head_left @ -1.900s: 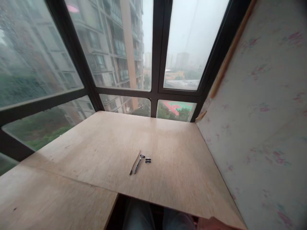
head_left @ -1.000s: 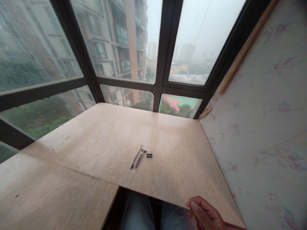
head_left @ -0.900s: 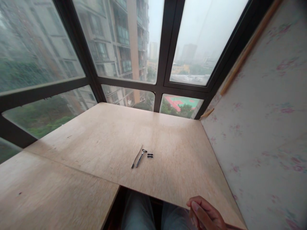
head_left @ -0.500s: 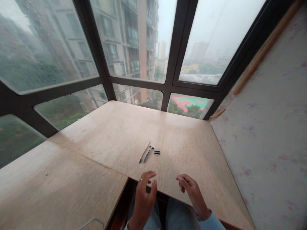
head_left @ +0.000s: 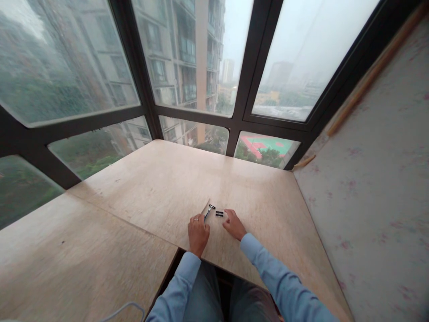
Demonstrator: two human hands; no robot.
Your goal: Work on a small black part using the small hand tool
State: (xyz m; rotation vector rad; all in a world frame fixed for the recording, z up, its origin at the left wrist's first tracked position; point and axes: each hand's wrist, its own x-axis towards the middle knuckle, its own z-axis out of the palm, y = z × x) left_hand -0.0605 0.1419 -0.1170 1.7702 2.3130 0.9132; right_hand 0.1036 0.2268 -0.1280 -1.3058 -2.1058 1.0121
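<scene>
A safety razor lies on the wooden tabletop, its head pointing away from me. My left hand, with a ring on one finger, has its fingers curled over the lower handle, which they hide. A thin stick-like item lies just left of the razor; its near end is covered by the same hand. Right of the razor head are two small dark razor cartridges, one behind the other. My right hand reaches to their right side, thumb and forefinger apart, with nothing held between them.
The pale wooden tabletop has a notch at its near edge, above my legs. A light cable curves at the lower left. Dark-framed windows border the far side, and a floral-papered wall stands on the right.
Both hands have moved forward from the table's near edge. The left has come down onto the razor handle, the right beside the cartridges. Razor and cartridges lie where they were.
</scene>
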